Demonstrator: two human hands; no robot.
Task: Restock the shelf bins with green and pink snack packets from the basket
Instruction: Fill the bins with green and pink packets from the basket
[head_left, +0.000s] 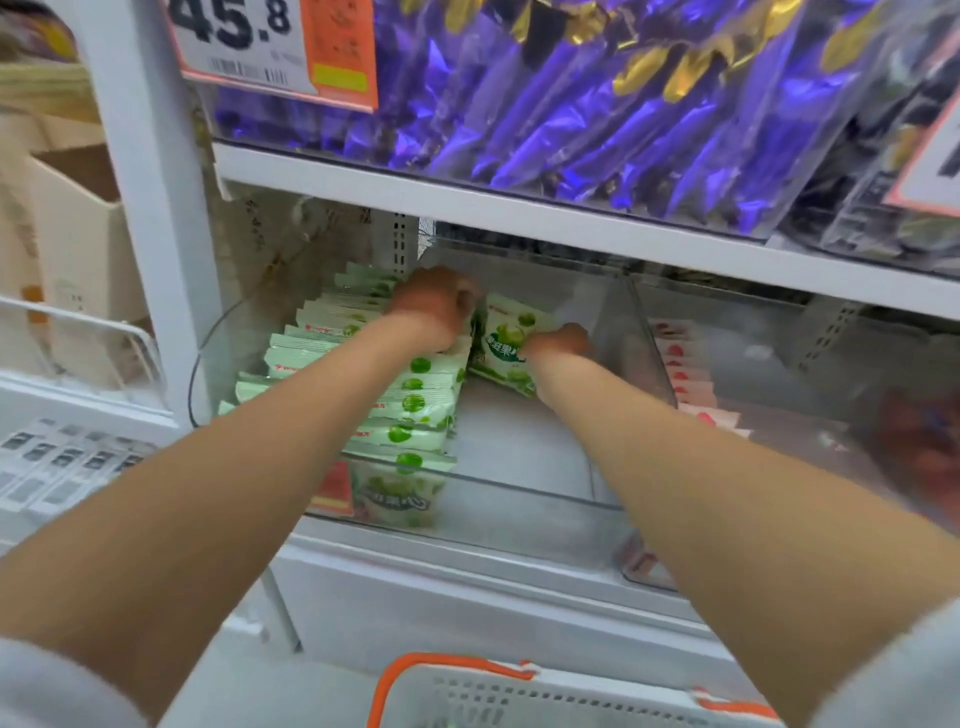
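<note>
Both my arms reach into a clear plastic shelf bin (519, 499). My left hand (434, 306) is curled over the back of a row of green snack packets (410, 402) standing along the bin's left side. My right hand (563, 340) holds the lower right edge of one green packet (501, 338), which stands tilted in the middle of the bin, right beside my left hand. In the neighbouring bin to the right stands a row of pink packets (685, 374). The white basket with orange rim (467, 670) shows at the bottom edge; its contents are hidden.
Directly above the bin runs a white shelf board (519, 208) carrying a clear bin of purple foil packs (597, 104) and a price tag (270, 47). A white upright post (150, 208) bounds the bin on the left. Further left are price labels (62, 462).
</note>
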